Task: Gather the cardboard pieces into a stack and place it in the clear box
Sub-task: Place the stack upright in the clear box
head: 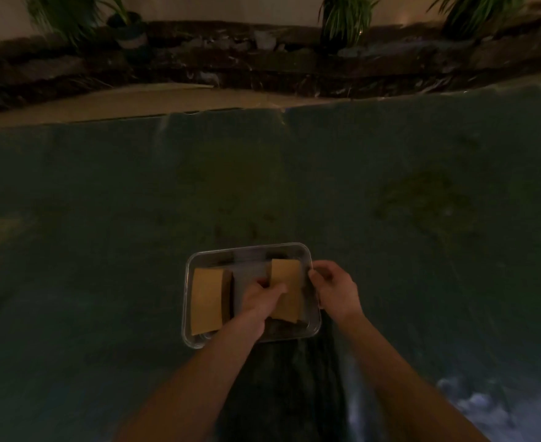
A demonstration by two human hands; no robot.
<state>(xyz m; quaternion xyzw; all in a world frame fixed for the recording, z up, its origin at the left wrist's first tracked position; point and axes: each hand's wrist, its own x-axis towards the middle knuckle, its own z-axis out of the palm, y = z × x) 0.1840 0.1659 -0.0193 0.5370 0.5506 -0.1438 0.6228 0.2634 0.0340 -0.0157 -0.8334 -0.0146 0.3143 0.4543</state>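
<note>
Now left hand [259,298] pinches cardboard stack [286,290] inside box [250,250], right half; second stack [207,301] lies at left wall. Right hand [334,290] grips right rim. Box overhangs counter's [103,218] near edge: hard press may tip it; careless release fans stack

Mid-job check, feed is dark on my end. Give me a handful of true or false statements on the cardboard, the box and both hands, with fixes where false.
1. Two tan cardboard stacks sit in the clear rectangular plastic box. True: the left stack and the right stack.
2. The left hand is on the right stack. True.
3. The right hand is lifting the left stack. False: it is at the box's right rim.
4. The box sits on a white tablecloth. False: the dark green surface is under it.
5. A lid covers the box. False: it is open on top.
</note>
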